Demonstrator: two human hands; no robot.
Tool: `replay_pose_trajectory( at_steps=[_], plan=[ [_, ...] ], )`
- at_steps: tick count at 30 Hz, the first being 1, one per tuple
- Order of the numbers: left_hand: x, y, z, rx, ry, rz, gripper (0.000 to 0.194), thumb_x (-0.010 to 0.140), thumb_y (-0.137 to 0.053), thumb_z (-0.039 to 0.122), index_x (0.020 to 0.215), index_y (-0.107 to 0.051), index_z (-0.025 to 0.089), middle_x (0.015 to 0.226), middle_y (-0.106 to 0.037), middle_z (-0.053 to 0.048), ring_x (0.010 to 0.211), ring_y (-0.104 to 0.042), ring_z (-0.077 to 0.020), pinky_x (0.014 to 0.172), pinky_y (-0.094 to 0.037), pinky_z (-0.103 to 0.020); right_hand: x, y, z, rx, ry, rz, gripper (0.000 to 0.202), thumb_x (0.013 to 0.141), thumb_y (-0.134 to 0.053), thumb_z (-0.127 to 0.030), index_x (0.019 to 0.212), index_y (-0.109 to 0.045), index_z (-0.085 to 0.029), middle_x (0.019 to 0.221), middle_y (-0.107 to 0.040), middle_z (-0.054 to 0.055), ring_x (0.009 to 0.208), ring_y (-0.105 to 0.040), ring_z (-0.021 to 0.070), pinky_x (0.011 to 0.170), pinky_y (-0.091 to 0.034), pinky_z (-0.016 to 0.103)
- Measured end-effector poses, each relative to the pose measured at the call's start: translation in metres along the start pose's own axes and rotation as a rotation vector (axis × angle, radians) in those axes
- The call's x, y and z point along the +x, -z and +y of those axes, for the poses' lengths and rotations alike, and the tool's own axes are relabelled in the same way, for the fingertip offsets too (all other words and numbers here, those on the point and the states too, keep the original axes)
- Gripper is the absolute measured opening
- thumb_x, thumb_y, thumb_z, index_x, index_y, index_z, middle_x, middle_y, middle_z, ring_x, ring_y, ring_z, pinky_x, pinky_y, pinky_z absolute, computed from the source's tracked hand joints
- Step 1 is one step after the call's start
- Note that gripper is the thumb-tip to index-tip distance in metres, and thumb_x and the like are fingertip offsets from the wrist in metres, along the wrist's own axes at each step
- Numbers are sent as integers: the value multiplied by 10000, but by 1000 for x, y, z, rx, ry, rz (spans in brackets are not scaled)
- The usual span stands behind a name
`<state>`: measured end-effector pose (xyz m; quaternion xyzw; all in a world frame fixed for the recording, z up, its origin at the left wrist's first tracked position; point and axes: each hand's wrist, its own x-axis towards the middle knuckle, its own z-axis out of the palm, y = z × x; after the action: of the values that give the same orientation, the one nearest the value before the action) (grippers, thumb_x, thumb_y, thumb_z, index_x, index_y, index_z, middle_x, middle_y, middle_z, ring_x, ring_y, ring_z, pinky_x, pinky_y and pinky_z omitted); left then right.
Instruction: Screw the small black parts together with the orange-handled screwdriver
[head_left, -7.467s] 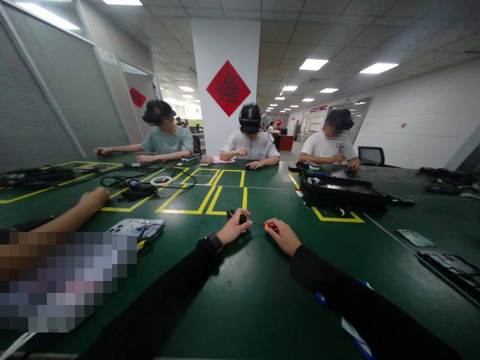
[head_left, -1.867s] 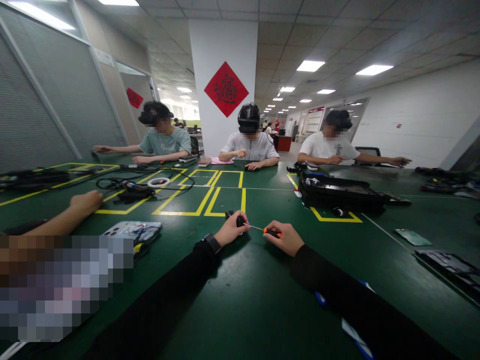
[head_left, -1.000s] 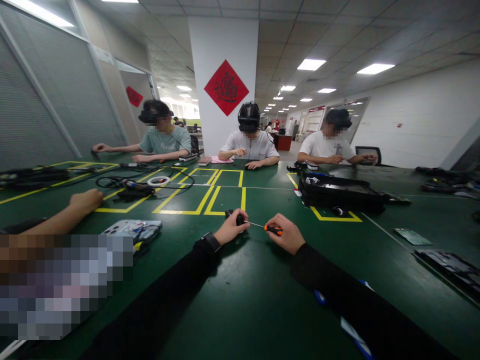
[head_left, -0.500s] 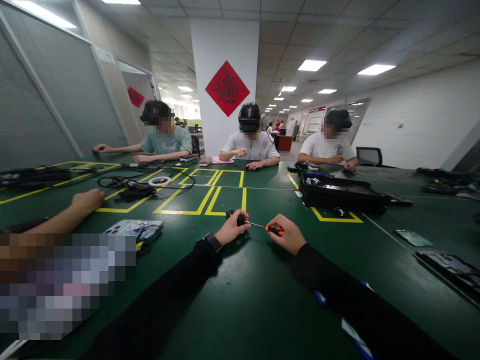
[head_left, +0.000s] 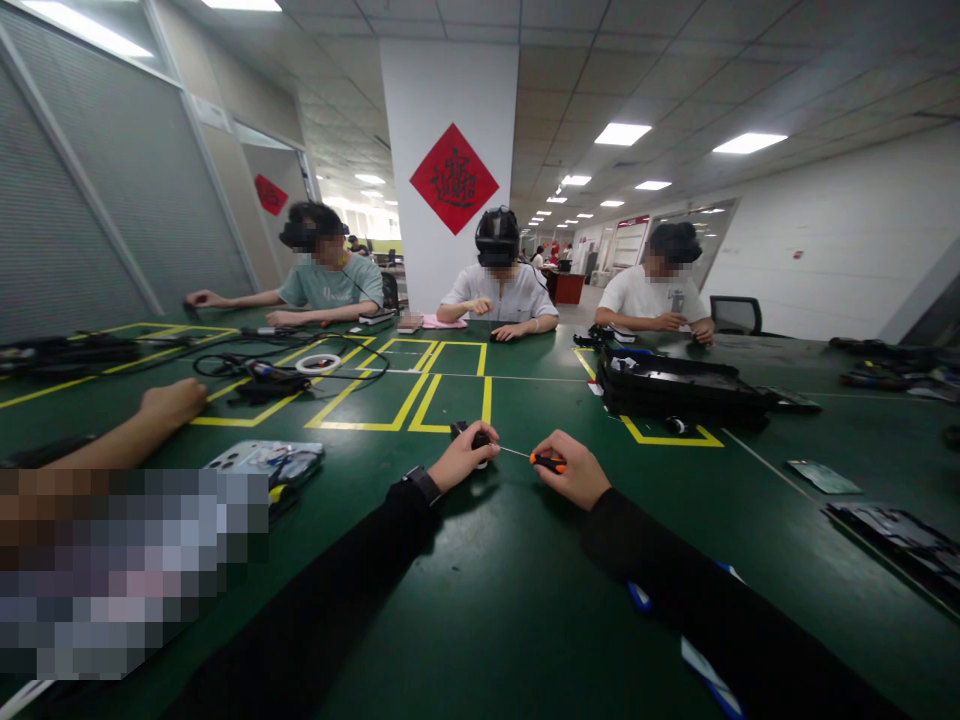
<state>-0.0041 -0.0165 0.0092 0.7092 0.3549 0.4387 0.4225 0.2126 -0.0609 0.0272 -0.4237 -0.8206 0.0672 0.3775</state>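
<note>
My left hand [head_left: 463, 458] is closed around a small black part [head_left: 480, 440] just above the green table [head_left: 480, 620]; its exact kind is hidden by the fingers. A screwdriver [head_left: 550, 463] with an orange and black handle is gripped in my right hand [head_left: 577, 470]. Its thin metal shaft points left, and the tip meets the black part at my left fingertips. Under my right sleeve, blue and white pieces [head_left: 709, 675] lie partly covered on the table.
A long black casing [head_left: 682, 385] stands beyond my right hand. Cables and a white ring [head_left: 319, 364] lie at back left. Another person's forearm [head_left: 127, 430] reaches in from the left. A panel with electronics [head_left: 892, 545] lies at right. Three people sit across the table.
Both hands stay almost in place, with the screwdriver still against the black part. My left fingers have shifted very slightly; the view has barely moved.
</note>
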Motion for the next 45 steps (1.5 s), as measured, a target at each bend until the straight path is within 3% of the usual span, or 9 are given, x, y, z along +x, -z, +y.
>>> replay_pose_trajectory(
  at_steps=[6,18,28,38,45],
  plan=[
    [1,0,-2,-61,7,-35,161,751,-479,270,869,-458,162,651,-495,28,603,-489,-84,601,-388,-219,0,-1,1,-17,-8,-7,160,667,-540,-168,821,-569,-201,798,-529,13,703,-505,122,630,-404,232],
    [2,-2,-6,-62,-1,12,114,757,-459,243,830,-424,163,640,-493,31,597,-506,-78,578,-393,-207,-1,-7,6,15,-58,55,121,673,-538,-205,789,-564,-180,725,-536,8,624,-475,112,580,-387,230],
    [2,-2,-10,-151,-41,-41,72,771,-419,210,825,-405,165,662,-507,21,568,-509,-76,560,-405,-219,-2,-3,-1,5,-77,38,116,690,-533,-218,797,-559,-181,728,-560,11,614,-498,112,573,-399,227],
    [2,0,-6,99,-86,22,173,662,-520,135,815,-448,169,762,-509,19,702,-498,-95,684,-410,-236,-4,-5,3,26,-111,-33,118,714,-519,-248,812,-550,-190,608,-562,-21,549,-512,102,568,-393,212],
    [2,1,-8,139,-97,-5,162,669,-507,147,822,-460,170,772,-499,19,701,-482,-102,671,-403,-240,-4,-6,5,-4,-108,-77,146,682,-546,-245,815,-568,-191,636,-573,-16,572,-514,101,579,-388,204]
  ],
)
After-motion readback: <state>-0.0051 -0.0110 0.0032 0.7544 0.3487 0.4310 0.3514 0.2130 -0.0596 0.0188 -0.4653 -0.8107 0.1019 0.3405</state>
